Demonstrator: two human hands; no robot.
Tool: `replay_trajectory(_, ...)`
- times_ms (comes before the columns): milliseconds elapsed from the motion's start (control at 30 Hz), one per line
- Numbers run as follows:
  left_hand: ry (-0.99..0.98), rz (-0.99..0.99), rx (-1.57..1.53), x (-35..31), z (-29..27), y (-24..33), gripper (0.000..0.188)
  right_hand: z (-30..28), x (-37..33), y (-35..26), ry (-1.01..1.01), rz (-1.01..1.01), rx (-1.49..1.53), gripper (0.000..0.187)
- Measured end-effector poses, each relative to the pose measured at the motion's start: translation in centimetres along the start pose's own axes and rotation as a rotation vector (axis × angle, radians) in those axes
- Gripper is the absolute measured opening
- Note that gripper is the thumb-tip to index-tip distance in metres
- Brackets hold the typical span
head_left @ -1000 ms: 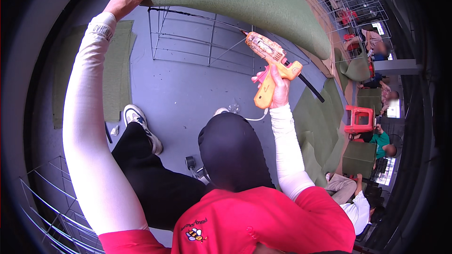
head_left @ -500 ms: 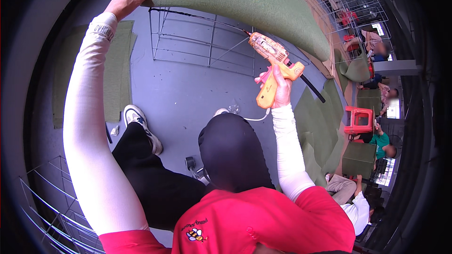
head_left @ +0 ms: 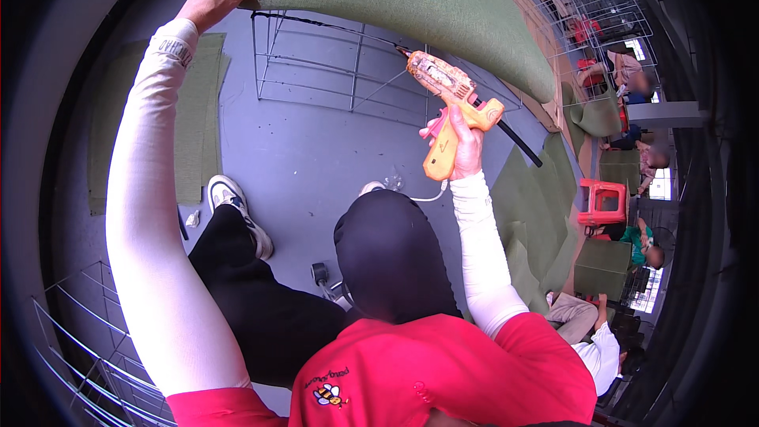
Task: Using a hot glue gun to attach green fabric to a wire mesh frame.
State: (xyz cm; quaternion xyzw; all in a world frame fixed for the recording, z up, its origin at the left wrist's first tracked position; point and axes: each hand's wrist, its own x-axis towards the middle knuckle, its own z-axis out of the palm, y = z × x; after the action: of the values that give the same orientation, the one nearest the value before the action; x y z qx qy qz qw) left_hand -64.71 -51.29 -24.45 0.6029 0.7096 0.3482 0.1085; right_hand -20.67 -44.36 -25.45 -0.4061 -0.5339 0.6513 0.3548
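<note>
The large green sheet of coarse woven-looking material (head_left: 411,24) lies bowed along the top of the view, its left edge lifted over the frame of thin grey metal wire (head_left: 353,71), which stands on the smooth blue-grey floor (head_left: 308,138). A dark, uneven line (head_left: 312,24) runs along the frame's upper wire, just under the sheet. The orange-yellow glue gun with a pink trigger (head_left: 452,87) is near that wire, its dark tip pointing up and left toward it; whether the tip touches cannot be told.

Of the hands, the left hand (head_left: 215,0) is closed in a pinch on the sheet's left corner, fingers together; the right hand (head_left: 466,146) is wrapped round the gun's handle, fingers by the trigger. How far the trigger is pressed is not clear.

To do this well, the pinch should hold the flap high enough to leave the wire in sight, without creasing the cloth. The tip is best run close along the wire at an even pace, so the line comes out continuous, and clear of the fingers.

The straight black rod (head_left: 518,142) behind the gun needs free room, and the thin white cable (head_left: 431,199) below the handle should hang slack, off the frame.
</note>
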Motion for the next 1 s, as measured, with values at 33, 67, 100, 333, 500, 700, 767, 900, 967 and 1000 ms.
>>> replay_trajectory(33, 0.000, -0.001, 0.001, 0.0, 0.1, 0.1, 0.050, -0.2, -0.1, 0.1, 0.013, 0.002, -0.004, 0.036)
replay_trajectory(67, 0.010, 0.005, 0.006, 0.0, 0.1, 0.1, 0.050, -0.4, -0.1, 0.2, 0.026, 0.004, -0.008, 0.036)
replay_trajectory(100, 0.019, 0.012, 0.010, 0.0, 0.2, 0.2, 0.049, -0.5, -0.2, 0.2, 0.027, 0.005, -0.008, 0.036)
replay_trajectory(333, 0.034, 0.020, 0.007, -0.4, 0.2, 0.1, 0.047, 0.4, 0.5, 0.2, -0.011, -0.018, 0.037, 0.036)
replay_trajectory(500, 0.023, 0.008, -0.022, -0.5, 0.1, 0.3, 0.047, 1.0, 0.7, -0.2, -0.031, 0.002, 0.014, 0.036)
replay_trajectory(700, 0.051, 0.052, 0.036, -0.2, 0.2, 0.1, 0.046, 1.8, 0.8, -0.2, -0.050, 0.028, 0.031, 0.037)
replay_trajectory(767, 0.037, 0.046, 0.020, -0.2, 0.1, -0.1, 0.046, 2.0, 0.9, -0.1, -0.058, 0.030, 0.038, 0.037)
replay_trajectory(900, -0.021, -0.011, 0.002, -0.2, -0.1, 0.6, 0.049, 2.2, 1.0, -0.1, -0.070, 0.028, 0.046, 0.036)
replay_trajectory(967, -0.009, 0.000, 0.002, -0.2, 0.0, 0.6, 0.049, 2.4, 1.1, 0.0, -0.078, 0.027, 0.046, 0.037)
replay_trajectory(1000, 0.004, 0.011, 0.005, -0.2, 0.0, 0.5, 0.050, 2.6, 1.2, 0.0, -0.087, 0.025, 0.047, 0.037)
